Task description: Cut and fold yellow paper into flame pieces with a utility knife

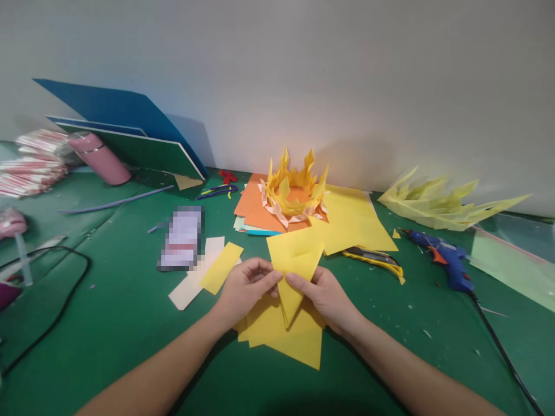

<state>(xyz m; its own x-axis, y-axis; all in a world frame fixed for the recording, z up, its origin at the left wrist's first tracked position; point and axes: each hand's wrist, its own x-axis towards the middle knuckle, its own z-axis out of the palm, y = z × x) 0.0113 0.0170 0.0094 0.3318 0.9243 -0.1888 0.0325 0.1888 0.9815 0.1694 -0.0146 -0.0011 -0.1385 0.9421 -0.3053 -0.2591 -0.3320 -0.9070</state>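
Between my hands is a folded piece of yellow paper (297, 251), narrowing to a point at its lower end. My left hand (251, 286) pinches its left edge, thumb on top. The thumb of my right hand (327, 292) presses its face from the other side, with the fingers behind the paper. Under my hands lie several yellow sheets (299, 341) on the green table. Just beyond the folded paper sits a crown-like ring of folded yellow and pale pink paper (286, 199), resting on orange paper (248, 199).
At right lie a blue glue gun (446, 254) with its cord, a yellow utility knife (375, 260) and pale yellow folded paper (451, 202). At left are a phone (182, 237), paper strips (221, 267), a pink bottle (99, 159) and boards (130, 144) leaning on the wall.
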